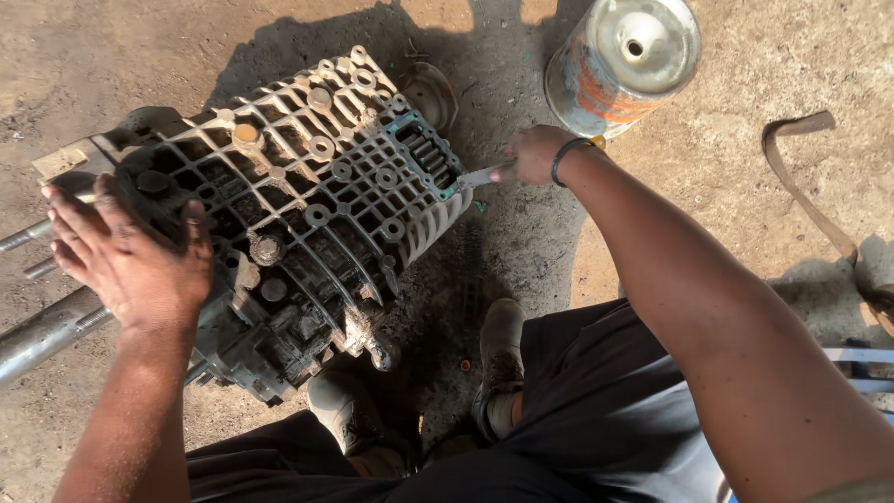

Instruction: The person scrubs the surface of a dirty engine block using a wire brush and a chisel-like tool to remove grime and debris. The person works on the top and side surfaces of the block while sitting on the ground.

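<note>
my left hand (126, 256) lies flat and open on the greasy near-left end of the metal casing (307, 200), fingers spread over its dark edge. the casing sits on the dirt ground (112, 47), a ribbed grid of grey metal caked with oil, tilted a little toward me. my right hand (535, 154) is closed around a thin flat tool (475, 177), whose tip touches the greenish gasket rim (424, 154) at the casing's far right corner. there's a dark band (563, 154) on that wrist. steel rods (42, 326) stick out to the left of the casing. a dented tin can (624, 61) stands just beyond my right hand, and a strap (801, 177) lies curled further right. my shoes (498, 363) are planted just below the casing.
</note>
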